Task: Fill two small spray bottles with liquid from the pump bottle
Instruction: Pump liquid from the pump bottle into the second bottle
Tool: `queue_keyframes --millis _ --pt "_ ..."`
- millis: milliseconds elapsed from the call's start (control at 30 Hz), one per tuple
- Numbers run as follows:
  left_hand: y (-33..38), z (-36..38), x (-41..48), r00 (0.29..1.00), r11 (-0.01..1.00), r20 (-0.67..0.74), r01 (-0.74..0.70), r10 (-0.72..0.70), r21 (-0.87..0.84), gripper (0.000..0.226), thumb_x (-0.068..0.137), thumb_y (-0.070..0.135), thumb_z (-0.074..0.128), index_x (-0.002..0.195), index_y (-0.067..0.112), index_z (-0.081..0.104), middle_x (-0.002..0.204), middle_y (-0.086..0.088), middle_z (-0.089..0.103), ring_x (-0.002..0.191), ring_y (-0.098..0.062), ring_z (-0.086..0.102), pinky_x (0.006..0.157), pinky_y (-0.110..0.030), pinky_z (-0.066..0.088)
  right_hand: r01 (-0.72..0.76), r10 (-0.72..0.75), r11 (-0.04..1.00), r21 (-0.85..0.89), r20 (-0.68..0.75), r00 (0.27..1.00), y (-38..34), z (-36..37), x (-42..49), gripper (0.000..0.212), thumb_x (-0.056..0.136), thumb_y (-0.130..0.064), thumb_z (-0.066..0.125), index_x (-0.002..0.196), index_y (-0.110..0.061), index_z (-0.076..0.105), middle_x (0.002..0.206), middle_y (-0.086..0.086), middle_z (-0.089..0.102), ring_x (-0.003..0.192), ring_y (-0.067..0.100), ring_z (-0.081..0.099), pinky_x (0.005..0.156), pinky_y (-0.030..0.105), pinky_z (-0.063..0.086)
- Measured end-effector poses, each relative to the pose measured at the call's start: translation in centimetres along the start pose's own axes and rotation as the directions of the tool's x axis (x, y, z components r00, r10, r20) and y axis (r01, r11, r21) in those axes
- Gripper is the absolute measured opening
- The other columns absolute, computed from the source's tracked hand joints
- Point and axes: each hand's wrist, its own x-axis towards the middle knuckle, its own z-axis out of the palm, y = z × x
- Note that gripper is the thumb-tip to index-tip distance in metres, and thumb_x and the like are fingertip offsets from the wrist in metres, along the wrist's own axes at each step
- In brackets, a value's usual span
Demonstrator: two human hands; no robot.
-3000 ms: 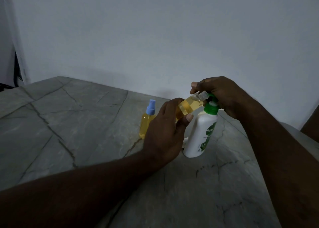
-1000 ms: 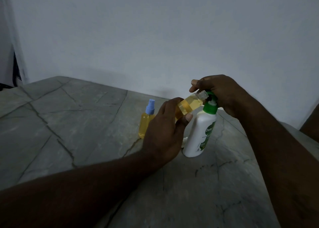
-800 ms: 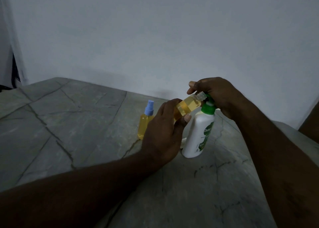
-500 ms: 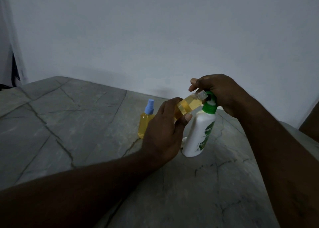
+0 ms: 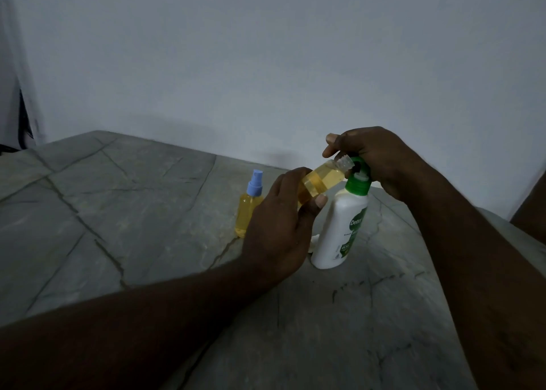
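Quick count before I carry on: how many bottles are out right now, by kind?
small spray bottles: 2 (blue-capped spray bottle standing on the table, open spray bottle tilted in the left hand)
pump bottle: 1
Total: 3

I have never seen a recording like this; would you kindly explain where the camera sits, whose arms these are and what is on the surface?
No machine here: a person wears one camera on the head, looking forward and down, so the two arms are the person's own. The left hand holds an uncapped small bottle of yellow liquid, tilted with its neck at the spout of the white, green-topped pump bottle, whose pump head the right hand grips. A second small bottle, blue spray cap on, stands upright on the stone surface.
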Motion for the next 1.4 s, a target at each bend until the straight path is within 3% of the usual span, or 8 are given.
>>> queue_keyframes --millis 167,333,467,600,700,1033,1267,1400 --pt "-0.1 0.0 0.0 1.000 1.000 0.017 0.026 -0.026 -0.001 0.040 0.103 0.047 0.042 0.130 0.018 0.051 0.102 0.010 0.054 0.078 0.000 0.051 0.062 -0.011 0.035 -0.001 0.002 0.999 -0.038 0.017 1.000 -0.2 0.5 -0.2 0.028 0.091 -0.039 0.067 0.074 -0.021 0.080 0.111 0.005 0.074 0.107 0.034 0.068 0.090 0.051 0.056" --pt "-0.1 0.1 0.1 0.999 0.999 0.021 0.036 -0.035 -0.026 0.042 0.103 0.046 0.044 0.129 0.015 0.052 0.098 0.008 0.056 0.077 -0.006 0.052 0.063 -0.016 0.035 0.026 -0.026 0.999 -0.028 0.003 1.000 -0.7 0.5 -0.5 0.024 0.093 -0.033 0.067 0.076 -0.018 0.077 0.097 0.006 0.073 0.080 0.022 0.062 0.068 0.032 0.050" --pt "-0.3 0.1 0.0 0.999 0.998 0.034 0.038 -0.036 -0.055 0.044 0.102 0.051 0.040 0.131 0.019 0.049 0.094 0.007 0.059 0.075 -0.011 0.060 0.061 -0.029 0.049 0.021 -0.021 1.000 -0.002 -0.010 1.000 -1.0 0.1 -0.7 0.024 0.093 -0.034 0.067 0.082 -0.014 0.077 0.079 0.002 0.068 0.063 0.018 0.056 0.059 0.026 0.046" --pt "-0.2 0.1 0.0 0.999 0.997 0.033 0.040 -0.038 -0.062 0.044 0.101 0.051 0.039 0.129 0.019 0.050 0.089 0.008 0.058 0.073 -0.010 0.059 0.061 -0.028 0.047 -0.002 0.002 1.000 -0.013 0.006 1.000 -0.7 0.4 -0.4 0.022 0.092 -0.030 0.066 0.079 -0.018 0.079 0.100 -0.005 0.076 0.090 0.026 0.066 0.075 0.036 0.052" --pt "-0.1 0.1 0.0 0.998 0.997 0.033 0.048 -0.046 -0.061 0.046 0.100 0.052 0.039 0.129 0.018 0.051 0.087 0.008 0.056 0.071 -0.009 0.056 0.060 -0.024 0.041 -0.022 0.022 1.000 -0.009 0.019 1.000 -0.5 0.6 -0.3 0.022 0.093 -0.022 0.063 0.079 -0.018 0.079 0.090 -0.015 0.076 0.084 0.024 0.064 0.074 0.035 0.052" --pt "-0.2 0.1 0.0 0.998 0.996 0.044 0.056 -0.053 -0.067 0.044 0.102 0.051 0.040 0.130 0.019 0.050 0.085 0.012 0.054 0.071 -0.007 0.055 0.060 -0.020 0.037 0.030 -0.031 0.999 0.009 0.007 1.000 -0.6 0.0 -0.3 0.025 0.093 -0.036 0.067 0.082 -0.017 0.078 0.084 0.004 0.070 0.075 0.024 0.059 0.070 0.035 0.050" --pt "-0.3 0.2 0.0 0.998 0.998 0.050 0.029 -0.026 -0.056 0.046 0.101 0.053 0.037 0.128 0.019 0.050 0.088 0.009 0.055 0.071 -0.007 0.055 0.060 -0.024 0.042 -0.033 0.031 0.998 0.055 0.040 0.999 -0.1 0.5 -0.3 0.021 0.090 -0.032 0.068 0.077 -0.020 0.081 0.091 -0.006 0.077 0.084 0.028 0.065 0.080 0.043 0.051" --pt "-0.4 0.3 0.0 0.998 0.998 0.053 0.024 -0.021 -0.051 0.046 0.101 0.053 0.037 0.129 0.019 0.050 0.091 0.008 0.056 0.072 -0.007 0.055 0.061 -0.025 0.044 -0.012 0.012 0.999 0.034 0.014 1.000 -0.3 0.6 -0.3 0.023 0.092 -0.030 0.067 0.076 -0.019 0.080 0.088 -0.012 0.075 0.082 0.026 0.064 0.078 0.041 0.051"
